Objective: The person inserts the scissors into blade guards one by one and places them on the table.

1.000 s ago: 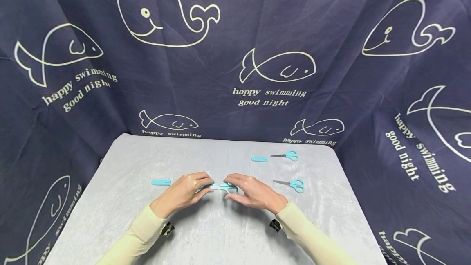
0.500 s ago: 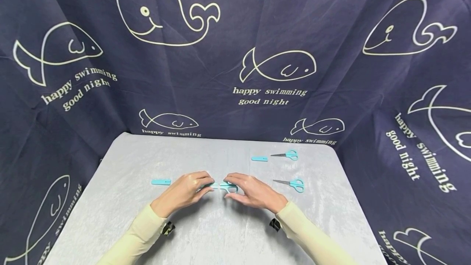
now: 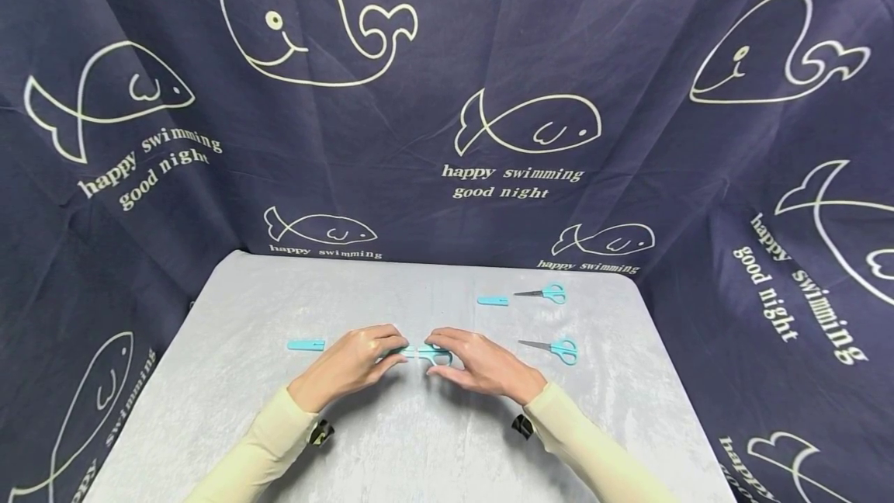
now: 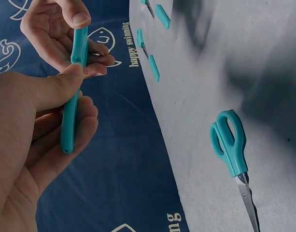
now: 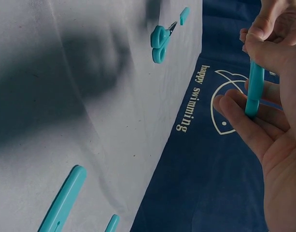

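Note:
In the head view, my left hand [image 3: 355, 365] grips a teal blade cover [image 4: 68, 123], its thumb pressed along the side. Opposite it, my right hand [image 3: 483, 363] holds the teal handles of a pair of scissors [image 3: 440, 356] between thumb and fingers. Cover and scissors lie in one line, end to handle, just above the table. No bare blade shows; a thin pale line marks where they meet. In the right wrist view the scissors' handles [image 5: 255, 87] appear edge-on, with the left hand's fingers beyond them.
Two scissors, one upper [image 3: 554, 295] and one lower [image 3: 563, 352], lie at right on the grey tabletop [image 3: 419, 441]. One cover [image 3: 493, 301] lies near the upper pair, another cover [image 3: 305, 345] at left. More scissors [image 4: 230, 140] show in the left wrist view. Patterned cloth [image 3: 447, 223] surrounds the table.

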The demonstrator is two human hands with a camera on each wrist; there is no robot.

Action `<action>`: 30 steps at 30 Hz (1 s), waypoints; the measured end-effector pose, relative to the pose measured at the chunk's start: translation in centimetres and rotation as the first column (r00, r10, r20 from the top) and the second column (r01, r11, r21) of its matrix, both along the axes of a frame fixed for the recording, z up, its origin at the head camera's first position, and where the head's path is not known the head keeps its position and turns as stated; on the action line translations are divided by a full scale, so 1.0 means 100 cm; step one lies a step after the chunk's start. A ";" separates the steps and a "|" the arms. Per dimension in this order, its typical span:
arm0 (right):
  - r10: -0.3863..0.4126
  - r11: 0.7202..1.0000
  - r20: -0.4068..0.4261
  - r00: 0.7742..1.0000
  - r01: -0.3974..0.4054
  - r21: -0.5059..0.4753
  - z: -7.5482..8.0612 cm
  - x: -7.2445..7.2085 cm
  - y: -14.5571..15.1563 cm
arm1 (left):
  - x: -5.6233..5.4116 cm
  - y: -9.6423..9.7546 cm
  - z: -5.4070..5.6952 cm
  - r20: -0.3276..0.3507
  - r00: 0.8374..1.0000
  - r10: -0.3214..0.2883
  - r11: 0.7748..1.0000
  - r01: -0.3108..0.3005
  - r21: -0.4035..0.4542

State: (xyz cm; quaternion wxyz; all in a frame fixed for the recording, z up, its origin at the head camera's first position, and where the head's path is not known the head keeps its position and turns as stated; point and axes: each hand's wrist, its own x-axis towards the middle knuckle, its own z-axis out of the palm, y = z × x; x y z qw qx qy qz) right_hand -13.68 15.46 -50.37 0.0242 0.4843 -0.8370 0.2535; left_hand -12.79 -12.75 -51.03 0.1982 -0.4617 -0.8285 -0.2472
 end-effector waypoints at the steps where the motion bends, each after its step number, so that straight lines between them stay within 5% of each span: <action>1: 0.000 1.000 0.000 1.000 0.000 0.000 0.000 0.000 0.000 | 0.000 0.000 0.000 0.002 1.000 -0.001 1.000 0.001 -0.001; 30: -0.010 1.000 -0.016 1.000 0.010 -0.005 -0.001 0.000 -0.001 | -0.002 0.001 -0.003 -0.012 1.000 0.007 1.000 -0.007 0.017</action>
